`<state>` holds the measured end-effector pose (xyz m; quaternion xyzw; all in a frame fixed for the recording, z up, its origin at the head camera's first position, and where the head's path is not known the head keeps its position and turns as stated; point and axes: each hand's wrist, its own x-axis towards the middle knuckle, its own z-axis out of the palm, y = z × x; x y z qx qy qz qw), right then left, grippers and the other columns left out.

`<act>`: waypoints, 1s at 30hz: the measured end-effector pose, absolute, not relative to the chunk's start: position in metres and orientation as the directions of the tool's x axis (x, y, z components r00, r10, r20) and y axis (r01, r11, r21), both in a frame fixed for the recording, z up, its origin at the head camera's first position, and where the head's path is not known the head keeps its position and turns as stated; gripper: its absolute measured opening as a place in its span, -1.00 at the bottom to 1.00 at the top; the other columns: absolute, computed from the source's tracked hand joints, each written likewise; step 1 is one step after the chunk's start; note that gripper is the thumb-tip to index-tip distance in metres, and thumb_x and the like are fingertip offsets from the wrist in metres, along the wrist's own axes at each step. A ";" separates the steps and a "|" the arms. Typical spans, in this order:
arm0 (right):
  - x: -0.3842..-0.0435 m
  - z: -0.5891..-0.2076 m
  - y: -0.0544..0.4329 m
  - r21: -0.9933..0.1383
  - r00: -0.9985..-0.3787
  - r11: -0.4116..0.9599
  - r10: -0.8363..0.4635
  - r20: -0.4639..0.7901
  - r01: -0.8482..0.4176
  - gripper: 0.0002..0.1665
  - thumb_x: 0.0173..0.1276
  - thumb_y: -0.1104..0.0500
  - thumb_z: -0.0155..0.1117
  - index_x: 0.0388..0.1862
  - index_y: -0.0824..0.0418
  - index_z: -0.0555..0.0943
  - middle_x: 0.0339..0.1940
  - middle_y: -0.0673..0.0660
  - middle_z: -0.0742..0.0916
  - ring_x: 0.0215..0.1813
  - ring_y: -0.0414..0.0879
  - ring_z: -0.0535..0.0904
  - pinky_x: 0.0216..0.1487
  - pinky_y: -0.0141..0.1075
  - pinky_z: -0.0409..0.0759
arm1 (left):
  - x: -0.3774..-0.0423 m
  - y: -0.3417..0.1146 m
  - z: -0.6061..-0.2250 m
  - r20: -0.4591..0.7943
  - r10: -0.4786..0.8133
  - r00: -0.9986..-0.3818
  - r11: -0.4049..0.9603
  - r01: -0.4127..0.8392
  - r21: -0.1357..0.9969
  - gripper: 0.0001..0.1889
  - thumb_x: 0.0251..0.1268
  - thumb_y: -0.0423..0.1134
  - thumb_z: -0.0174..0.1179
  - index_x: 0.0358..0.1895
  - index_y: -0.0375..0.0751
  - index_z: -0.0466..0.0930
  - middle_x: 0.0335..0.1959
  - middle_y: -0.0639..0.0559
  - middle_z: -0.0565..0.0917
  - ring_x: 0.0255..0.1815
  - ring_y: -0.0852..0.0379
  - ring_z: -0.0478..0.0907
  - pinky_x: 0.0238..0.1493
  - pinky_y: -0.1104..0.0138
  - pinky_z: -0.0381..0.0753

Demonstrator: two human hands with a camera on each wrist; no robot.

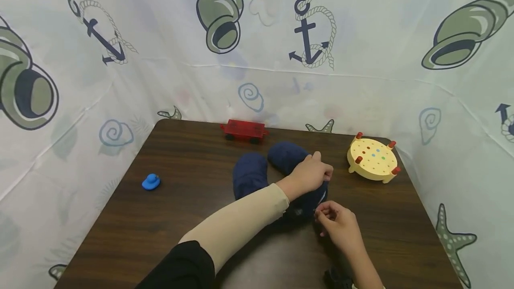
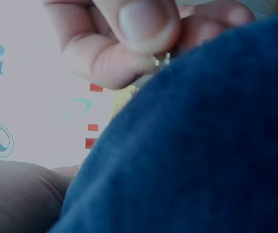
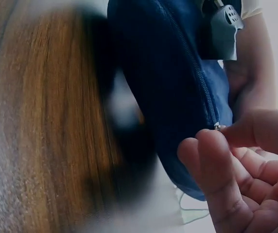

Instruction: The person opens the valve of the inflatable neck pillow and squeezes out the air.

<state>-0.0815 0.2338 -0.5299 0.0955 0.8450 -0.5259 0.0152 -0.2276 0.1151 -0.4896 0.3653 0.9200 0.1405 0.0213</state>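
Observation:
A navy blue U-shaped neck pillow (image 1: 250, 173) lies on the table, its curved end nearest the person. My left hand (image 1: 311, 174) reaches across and grips the pillow's right side, fingers curled over the fabric. Just below it, my right hand (image 1: 336, 222) pinches a small metal zipper pull (image 3: 217, 126) between thumb and forefinger. The zipper (image 3: 192, 60) runs along the pillow's outer edge in the right wrist view. In the left wrist view, pinching fingertips (image 2: 146, 22) and a bit of metal show above the blue fabric (image 2: 192, 141).
At the back edge of the dark wooden table (image 1: 180, 155) stands a red toy wagon (image 1: 245, 129). A yellow round toy (image 1: 372, 158) with red-tipped pegs sits at the right. To the left lies a small blue toy duck (image 1: 151, 182). A printed cloth (image 1: 273, 57) hangs behind.

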 end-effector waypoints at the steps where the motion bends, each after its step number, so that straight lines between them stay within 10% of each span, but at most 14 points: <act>1: -0.081 -0.529 0.234 -0.892 -0.980 0.413 0.148 -0.134 0.184 -0.95 0.53 0.23 0.45 -0.14 0.21 0.75 -0.28 0.15 0.82 -0.42 -0.05 0.75 -0.40 -0.25 0.79 | -0.225 0.114 -0.487 0.071 0.681 -0.729 0.696 0.674 0.246 -0.79 0.74 0.02 0.12 -0.21 0.27 0.63 -0.12 0.12 0.40 -0.19 0.13 0.34 -0.26 0.37 0.40; 5: -0.082 -0.531 0.235 -0.911 -0.974 0.359 0.164 -0.153 0.204 -0.90 0.53 0.23 0.43 -0.08 0.25 0.75 -0.19 0.17 0.82 -0.31 -0.08 0.79 -0.28 -0.27 0.83 | -0.205 0.109 -0.471 0.033 0.675 -0.737 0.730 0.674 0.114 -0.79 0.65 0.21 0.18 -0.06 0.29 0.73 -0.07 0.13 0.59 -0.11 0.13 0.50 -0.16 0.35 0.60; 14: -0.081 -0.534 0.241 -0.890 -0.968 0.403 0.212 -0.136 0.214 -0.90 0.52 0.25 0.43 -0.10 0.28 0.75 -0.18 0.19 0.83 -0.24 -0.17 0.77 -0.22 -0.32 0.81 | -0.167 0.106 -0.450 -0.203 0.629 -0.751 0.771 0.637 0.033 -0.54 0.62 0.20 0.23 -0.53 0.13 0.67 -0.54 0.22 0.58 -0.49 0.24 0.54 -0.45 0.28 0.64; 18: -0.080 -0.533 0.247 -0.903 -0.959 0.359 0.234 -0.157 0.235 -0.86 0.58 0.21 0.41 -0.02 0.27 0.75 -0.13 0.19 0.83 -0.24 -0.15 0.79 -0.18 -0.30 0.83 | -0.161 0.107 -0.449 -0.228 0.618 -0.752 0.773 0.635 -0.001 -0.74 0.55 0.20 0.30 0.00 0.20 0.81 -0.05 0.14 0.74 -0.03 0.12 0.67 -0.07 0.15 0.77; 22: -0.083 -0.533 0.252 -0.917 -0.954 0.320 0.252 -0.161 0.239 -0.80 0.63 0.15 0.39 0.02 0.28 0.73 -0.10 0.20 0.83 -0.23 -0.18 0.79 -0.14 -0.29 0.84 | -0.157 0.109 -0.448 -0.259 0.564 -0.784 0.813 0.582 0.008 -0.53 0.57 0.21 0.28 0.44 0.30 0.61 0.37 0.04 0.57 0.38 -0.09 0.52 0.18 -0.08 0.76; 30: -0.086 -0.539 0.248 -0.932 -0.954 0.276 0.250 -0.168 0.237 -0.74 0.63 0.14 0.38 0.07 0.33 0.70 -0.07 0.21 0.79 -0.22 -0.19 0.79 -0.13 -0.26 0.85 | -0.180 0.110 -0.461 -0.261 0.537 -0.802 0.844 0.507 0.177 -0.59 0.64 0.23 0.19 -0.22 0.06 0.84 -0.27 0.15 0.82 -0.25 0.16 0.76 -0.17 0.25 0.75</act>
